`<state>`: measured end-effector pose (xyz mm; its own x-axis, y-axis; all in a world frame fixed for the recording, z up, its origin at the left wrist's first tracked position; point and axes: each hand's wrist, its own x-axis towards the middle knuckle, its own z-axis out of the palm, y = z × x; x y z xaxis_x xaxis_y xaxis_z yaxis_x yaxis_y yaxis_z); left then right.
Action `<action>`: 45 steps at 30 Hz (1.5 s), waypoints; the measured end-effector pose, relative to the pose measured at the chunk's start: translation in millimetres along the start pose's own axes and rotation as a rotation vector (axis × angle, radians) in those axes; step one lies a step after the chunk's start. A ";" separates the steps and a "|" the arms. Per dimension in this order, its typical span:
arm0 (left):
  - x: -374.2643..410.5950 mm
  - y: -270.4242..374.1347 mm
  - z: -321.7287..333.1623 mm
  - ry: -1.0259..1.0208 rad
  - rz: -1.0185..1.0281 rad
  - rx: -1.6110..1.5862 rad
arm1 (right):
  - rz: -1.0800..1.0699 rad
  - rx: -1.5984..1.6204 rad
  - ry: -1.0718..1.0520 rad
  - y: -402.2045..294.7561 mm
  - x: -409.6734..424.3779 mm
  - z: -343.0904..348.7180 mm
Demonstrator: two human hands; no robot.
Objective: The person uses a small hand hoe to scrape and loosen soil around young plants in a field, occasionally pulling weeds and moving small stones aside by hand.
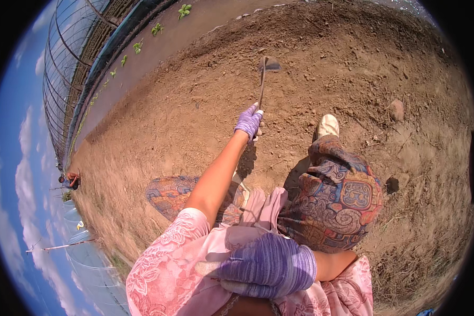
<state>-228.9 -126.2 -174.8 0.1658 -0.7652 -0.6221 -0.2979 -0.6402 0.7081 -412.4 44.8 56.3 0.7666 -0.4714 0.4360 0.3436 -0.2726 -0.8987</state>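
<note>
My left hand [249, 122], in a purple knit glove with pale fingertips, reaches forward and grips the handle of a short-handled hoe [262, 85]. The hoe's dark blade [272, 64] is at the far end, at the surface of loose brown soil [205, 98]. Close to the camera, my right hand [266, 266] lies across the front of my pink patterned top [173, 252]. It wears a matching glove and its fingers point left; its palm side is hidden, so whether it holds anything does not show.
My patterned trouser legs [339, 193] are bent, with a pale shoe [328, 125] on the soil. A stone [396, 110] lies to the right. Green seedlings [157, 29] line a grey-brown strip beside a hooped greenhouse frame [69, 59]. Another person [70, 181] is low down at the far left.
</note>
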 end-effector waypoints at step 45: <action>-64.1 -77.7 -91.9 0.172 -0.092 -0.148 | -0.062 0.000 0.142 13.5 12.0 28.4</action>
<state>-130.0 -33.7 -159.3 0.3476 -0.6956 -0.6288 -0.1357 -0.7008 0.7003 -383.1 59.3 48.1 0.6594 -0.5674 0.4932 0.3881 -0.3049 -0.8697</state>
